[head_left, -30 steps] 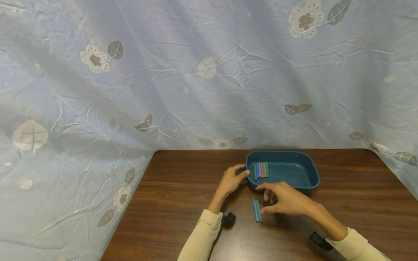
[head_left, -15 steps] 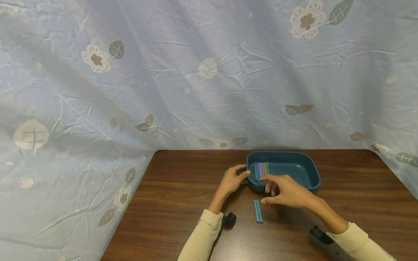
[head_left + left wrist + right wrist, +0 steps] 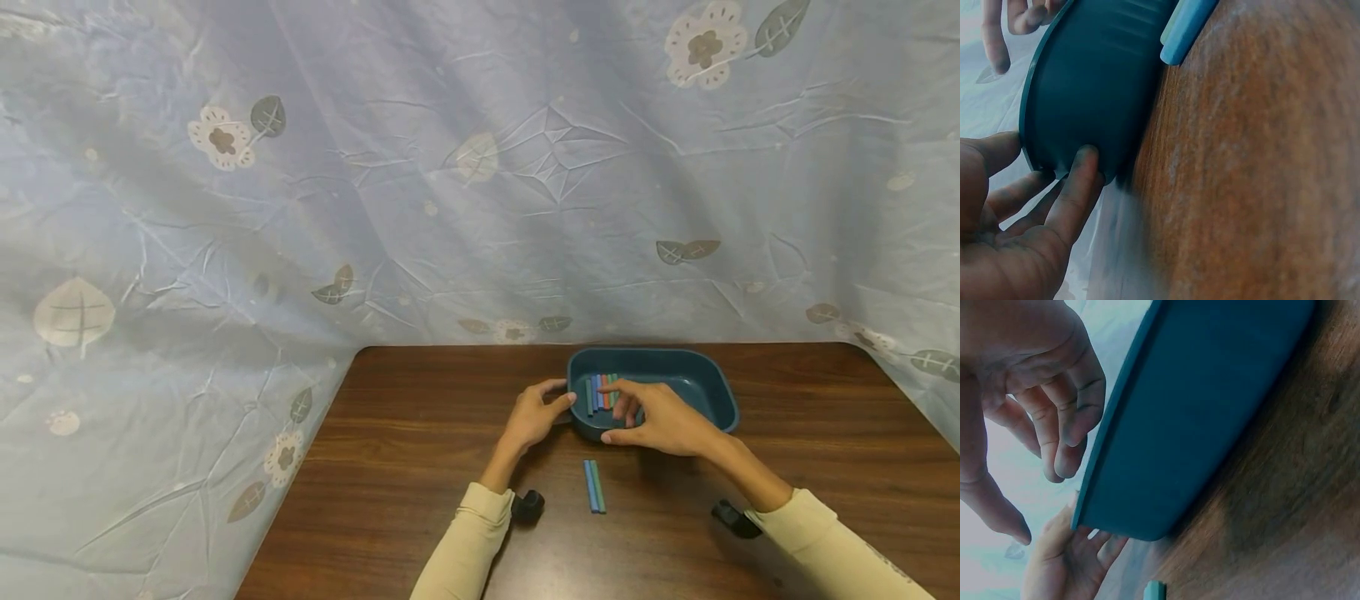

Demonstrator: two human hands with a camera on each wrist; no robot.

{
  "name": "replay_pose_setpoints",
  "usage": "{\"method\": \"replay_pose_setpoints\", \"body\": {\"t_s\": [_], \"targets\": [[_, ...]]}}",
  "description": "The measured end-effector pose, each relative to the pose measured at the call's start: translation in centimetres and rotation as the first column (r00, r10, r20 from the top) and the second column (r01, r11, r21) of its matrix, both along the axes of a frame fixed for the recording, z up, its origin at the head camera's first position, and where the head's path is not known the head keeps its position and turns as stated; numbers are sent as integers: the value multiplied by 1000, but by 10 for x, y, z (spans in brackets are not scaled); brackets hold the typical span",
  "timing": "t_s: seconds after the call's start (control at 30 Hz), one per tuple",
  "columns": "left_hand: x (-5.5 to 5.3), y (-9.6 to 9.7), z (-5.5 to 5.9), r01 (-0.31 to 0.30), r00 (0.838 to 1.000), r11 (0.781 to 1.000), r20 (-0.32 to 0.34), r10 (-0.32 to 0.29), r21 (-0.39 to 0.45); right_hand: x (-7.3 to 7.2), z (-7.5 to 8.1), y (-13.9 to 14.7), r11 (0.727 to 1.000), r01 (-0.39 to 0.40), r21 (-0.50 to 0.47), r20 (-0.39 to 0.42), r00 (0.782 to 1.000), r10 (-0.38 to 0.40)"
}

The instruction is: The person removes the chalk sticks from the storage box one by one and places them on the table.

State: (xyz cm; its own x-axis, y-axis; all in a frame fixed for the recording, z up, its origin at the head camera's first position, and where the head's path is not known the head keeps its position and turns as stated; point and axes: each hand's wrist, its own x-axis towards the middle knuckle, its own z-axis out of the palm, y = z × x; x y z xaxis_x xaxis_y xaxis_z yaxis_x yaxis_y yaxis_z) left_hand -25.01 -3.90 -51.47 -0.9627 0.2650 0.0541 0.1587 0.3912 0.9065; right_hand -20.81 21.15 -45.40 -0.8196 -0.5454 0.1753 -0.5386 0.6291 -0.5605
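A dark teal plastic tub (image 3: 656, 358) stands at the far side of the table. Inside, at its left end, several coloured chalk sticks (image 3: 592, 396) lie side by side in blue, red and green. My left hand (image 3: 535, 412) holds the tub's left end, thumb (image 3: 1000, 150) at the rim and fingers against the outer wall. Over the near rim is my right hand (image 3: 663, 417), fingers loosely bent with nothing between them; its index finger overlaps the row from above. On the table before the tub lie a blue chalk (image 3: 590, 486) and a green chalk (image 3: 598, 487), side by side.
The brown wooden table (image 3: 390, 483) ends at a hanging patterned cloth (image 3: 480, 208) behind the tub. Black camera mounts (image 3: 528, 507) sit at both wrists. The tub's right part shows bare floor.
My right hand has moved away from me, from above the two loose chalks to over the tub's near rim and the row inside. The left hand stays on the tub.
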Motion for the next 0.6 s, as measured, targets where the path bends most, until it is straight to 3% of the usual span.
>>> {"method": "replay_pose_setpoints", "body": {"t_s": [0.6], "targets": [[2,-2,0,5,1000,1000,-13,-5,8,-39,-11,17,996,91,9,33,995,-91]]}}
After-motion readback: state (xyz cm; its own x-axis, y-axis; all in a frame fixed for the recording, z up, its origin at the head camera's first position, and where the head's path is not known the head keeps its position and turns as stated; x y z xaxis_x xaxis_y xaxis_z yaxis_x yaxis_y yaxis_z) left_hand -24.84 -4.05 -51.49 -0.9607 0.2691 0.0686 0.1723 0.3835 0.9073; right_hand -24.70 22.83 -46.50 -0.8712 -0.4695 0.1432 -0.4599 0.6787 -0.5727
